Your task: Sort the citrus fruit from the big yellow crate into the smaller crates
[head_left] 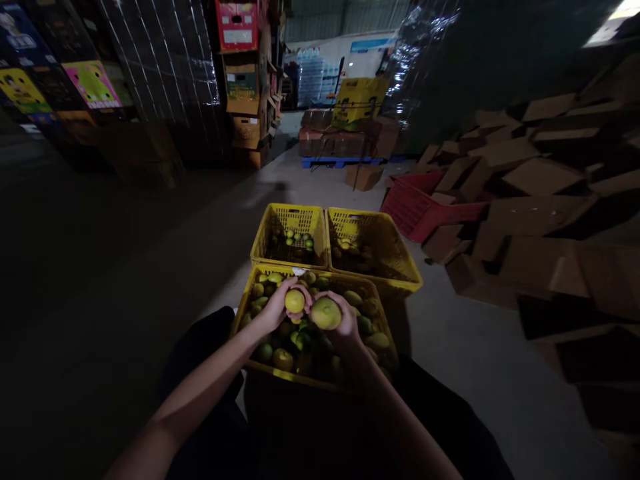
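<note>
My left hand (280,303) is closed round a small yellow lemon (295,301). Close beside it, my right hand (346,320) grips a larger yellow-green citrus fruit (326,313). Both hands are above a yellow plastic crate (290,377) full of green and yellow citrus fruit (283,360). Behind it, a left yellow crate (257,247) has several small green fruits (299,237) in it. The right yellow crate (407,267) beside that one holds several yellowish fruits (347,245), partly in shadow.
A heap of cardboard boxes (545,180) and a red crate (417,210) lie to the right. Further back, a blue pallet (340,162) bears cartons and a yellow box (359,100). Stacked boxes (245,130) stand at the back left. My knees flank the near crate.
</note>
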Available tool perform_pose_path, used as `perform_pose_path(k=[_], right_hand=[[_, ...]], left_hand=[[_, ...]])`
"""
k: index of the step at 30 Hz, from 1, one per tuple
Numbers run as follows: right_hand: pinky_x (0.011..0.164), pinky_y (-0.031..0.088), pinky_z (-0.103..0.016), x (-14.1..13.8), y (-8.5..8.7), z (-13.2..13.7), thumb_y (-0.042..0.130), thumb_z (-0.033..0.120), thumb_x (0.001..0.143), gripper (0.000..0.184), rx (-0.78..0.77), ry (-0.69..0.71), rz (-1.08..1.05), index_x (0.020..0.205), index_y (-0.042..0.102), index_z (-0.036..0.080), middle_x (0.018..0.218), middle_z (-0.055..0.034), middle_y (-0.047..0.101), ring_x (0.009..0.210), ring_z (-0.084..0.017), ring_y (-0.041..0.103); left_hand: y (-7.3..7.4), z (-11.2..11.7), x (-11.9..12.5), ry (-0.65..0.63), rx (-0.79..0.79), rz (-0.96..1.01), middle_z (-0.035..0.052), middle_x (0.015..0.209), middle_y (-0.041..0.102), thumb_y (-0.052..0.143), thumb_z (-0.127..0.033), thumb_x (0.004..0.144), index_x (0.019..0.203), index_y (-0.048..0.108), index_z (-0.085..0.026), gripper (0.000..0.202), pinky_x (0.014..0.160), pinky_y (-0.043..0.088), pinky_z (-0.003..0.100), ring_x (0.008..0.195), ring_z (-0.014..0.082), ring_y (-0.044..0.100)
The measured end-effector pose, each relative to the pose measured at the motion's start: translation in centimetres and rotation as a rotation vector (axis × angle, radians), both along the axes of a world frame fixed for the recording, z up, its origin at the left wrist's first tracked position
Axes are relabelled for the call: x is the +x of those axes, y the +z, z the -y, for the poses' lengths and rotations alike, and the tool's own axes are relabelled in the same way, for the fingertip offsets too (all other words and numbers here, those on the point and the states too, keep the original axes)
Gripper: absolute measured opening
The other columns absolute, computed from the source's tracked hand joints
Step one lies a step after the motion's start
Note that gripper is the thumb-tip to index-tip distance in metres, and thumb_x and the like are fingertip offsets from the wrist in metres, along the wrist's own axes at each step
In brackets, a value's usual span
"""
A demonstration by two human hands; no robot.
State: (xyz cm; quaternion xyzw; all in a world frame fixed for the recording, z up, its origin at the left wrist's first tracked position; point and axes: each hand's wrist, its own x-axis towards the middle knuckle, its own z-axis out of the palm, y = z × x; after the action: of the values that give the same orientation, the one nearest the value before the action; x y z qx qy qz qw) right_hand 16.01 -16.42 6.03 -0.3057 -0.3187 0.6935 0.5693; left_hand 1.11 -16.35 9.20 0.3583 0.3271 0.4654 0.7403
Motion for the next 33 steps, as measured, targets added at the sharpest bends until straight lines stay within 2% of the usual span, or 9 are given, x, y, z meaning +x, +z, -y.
perform_pose_path(k=[3, 9, 13, 17, 20, 23, 26, 29, 33], right_hand=[[0.057, 0.056, -0.035, -0.3, 0.3, -0.6, 0.068, 0.047, 0.067, 0.027, -0.118, 0.114, -0.081, 0.071, 0.063, 0.02, 0.066, -0.0046, 0.067, 0.071, -0.025, 0.067], [0.053, 0.056, -0.037, 0.4, 0.6, -0.9, 0.072, 0.045, 0.063, 0.03, -0.214, 0.177, -0.174, 0.082, 0.062, 0.023, 0.081, -0.0088, 0.074, 0.067, -0.024, 0.068], [0.066, 0.059, -0.039, 0.7, 0.9, -0.4, 0.069, 0.044, 0.066, 0.028, -0.22, 0.15, -0.207, 0.085, 0.062, 0.024, 0.087, -0.0064, 0.075, 0.07, -0.022, 0.07], [0.074, 0.06, -0.034, 0.5, 1.2, -0.2, 0.071, 0.037, 0.063, 0.029, -0.218, 0.131, -0.257, 0.088, 0.061, 0.025, 0.086, -0.0039, 0.074, 0.078, -0.019, 0.07], [0.07, 0.059, -0.028, 0.4, 0.8, -0.5, 0.073, 0.032, 0.062, 0.029, -0.235, 0.118, -0.285, 0.087, 0.061, 0.025, 0.09, -0.0041, 0.075, 0.086, -0.017, 0.071], [0.06, 0.059, -0.026, 0.5, 0.2, -1.0, 0.074, 0.037, 0.067, 0.028, -0.251, 0.14, -0.264, 0.088, 0.063, 0.023, 0.085, -0.0046, 0.075, 0.075, -0.017, 0.071], [0.051, 0.057, -0.025, 0.5, -0.3, -1.5, 0.075, 0.046, 0.069, 0.033, -0.254, 0.16, -0.226, 0.09, 0.065, 0.022, 0.077, -0.0029, 0.074, 0.057, -0.014, 0.067], [0.044, 0.054, -0.025, 0.4, -0.7, -1.7, 0.075, 0.06, 0.063, 0.049, -0.25, 0.217, -0.155, 0.091, 0.066, 0.02, 0.074, -0.0051, 0.074, 0.049, -0.014, 0.064], [0.04, 0.049, -0.026, 0.2, -1.2, -1.8, 0.067, 0.072, 0.065, 0.057, -0.203, 0.24, -0.101, 0.087, 0.065, 0.019, 0.072, -0.0067, 0.072, 0.047, -0.015, 0.061]], left_hand=[[0.2, -0.5, 0.0, 0.08, -0.131, 0.07, 0.0017, 0.051, 0.055, 0.044, -0.055, 0.086, 0.079, 0.065, -0.011, 0.049, 0.031, 0.019, 0.016, 0.033, 0.0063, 0.038], [0.2, -0.9, -0.5, 0.162, -0.331, 0.226, 0.0052, 0.065, 0.063, 0.042, -0.04, 0.088, 0.088, 0.062, -0.012, 0.035, 0.037, 0.036, 0.016, 0.042, 0.0086, 0.049], [0.5, -0.7, -0.7, 0.162, -0.363, 0.324, 0.0088, 0.07, 0.065, 0.045, -0.029, 0.083, 0.09, 0.062, -0.01, 0.026, 0.045, 0.045, 0.018, 0.05, 0.0114, 0.056], [0.8, -0.6, -0.5, 0.178, -0.374, 0.34, 0.0098, 0.073, 0.067, 0.04, -0.023, 0.086, 0.1, 0.061, -0.009, 0.029, 0.051, 0.05, 0.02, 0.054, 0.0128, 0.059], [0.9, -0.7, -0.4, 0.175, -0.379, 0.29, 0.009, 0.072, 0.068, 0.043, -0.027, 0.091, 0.099, 0.061, -0.009, 0.026, 0.051, 0.05, 0.019, 0.052, 0.0116, 0.059], [0.9, -0.7, -0.2, 0.197, -0.381, 0.222, 0.0078, 0.07, 0.068, 0.048, -0.035, 0.094, 0.092, 0.061, -0.009, 0.029, 0.048, 0.047, 0.018, 0.048, 0.0096, 0.056], [0.6, -0.7, -0.1, 0.188, -0.374, 0.153, 0.0061, 0.067, 0.066, 0.051, -0.045, 0.092, 0.088, 0.061, -0.01, 0.037, 0.043, 0.042, 0.017, 0.044, 0.0077, 0.051], [0.1, -0.7, 0.0, 0.163, -0.381, 0.11, 0.0031, 0.062, 0.062, 0.054, -0.053, 0.088, 0.089, 0.061, -0.011, 0.043, 0.038, 0.033, 0.016, 0.038, 0.0054, 0.041], [-0.1, -0.8, -0.1, 0.12, -0.374, 0.176, 0.0022, 0.059, 0.058, 0.046, -0.048, 0.09, 0.082, 0.06, -0.013, 0.039, 0.04, 0.033, 0.018, 0.04, 0.0067, 0.038]])
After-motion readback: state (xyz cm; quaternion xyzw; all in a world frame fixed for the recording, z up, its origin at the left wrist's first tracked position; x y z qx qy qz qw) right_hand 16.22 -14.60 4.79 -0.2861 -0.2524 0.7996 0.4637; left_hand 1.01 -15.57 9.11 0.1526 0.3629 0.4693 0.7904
